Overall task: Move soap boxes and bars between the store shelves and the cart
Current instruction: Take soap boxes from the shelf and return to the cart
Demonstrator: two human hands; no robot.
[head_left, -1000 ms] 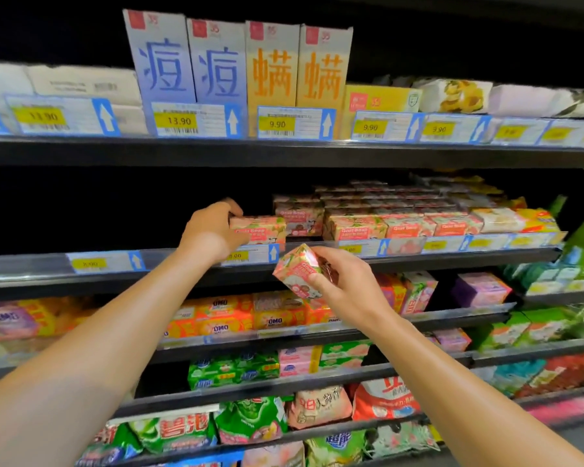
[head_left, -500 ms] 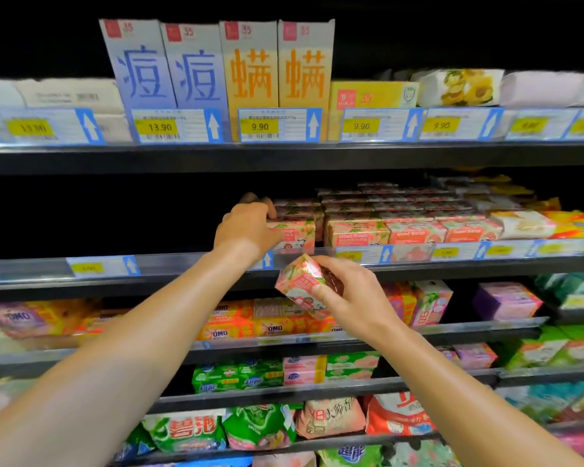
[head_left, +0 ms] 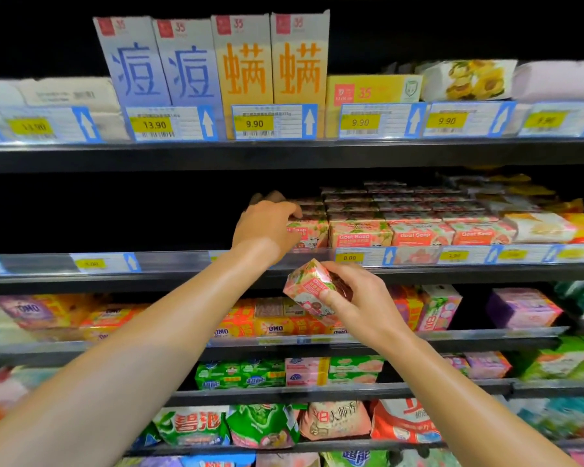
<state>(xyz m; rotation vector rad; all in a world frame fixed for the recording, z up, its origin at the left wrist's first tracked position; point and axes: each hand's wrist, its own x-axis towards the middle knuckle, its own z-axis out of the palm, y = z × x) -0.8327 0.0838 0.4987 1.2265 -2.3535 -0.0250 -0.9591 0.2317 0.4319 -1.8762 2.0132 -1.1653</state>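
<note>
- Goat Soap boxes [head_left: 361, 233]: rectangular printed cardboard, pink-and-green pattern, glossy faces, stacked in rows on the second shelf [head_left: 182, 278] behind a clear plastic price rail [head_left: 412, 256].
- Our left hand [head_left: 267, 227] reaches over the rail; fingers curl round the leftmost front box [head_left: 309, 232], thumb side hidden, so we note the grip as partial contact at the box's left end and top.
- Our right hand [head_left: 358, 301] holds a loose soap box [head_left: 309, 291], same pattern, tilted corner-up, in front of and just below the shelf edge; thumb pressed on its near face, fingers wrapped behind.
- Top shelf: tall matt cartons [head_left: 213, 65], blue and orange characters, upright.
- Lower shelves: crinkled film-wrapped soap packs [head_left: 263, 326].
</note>
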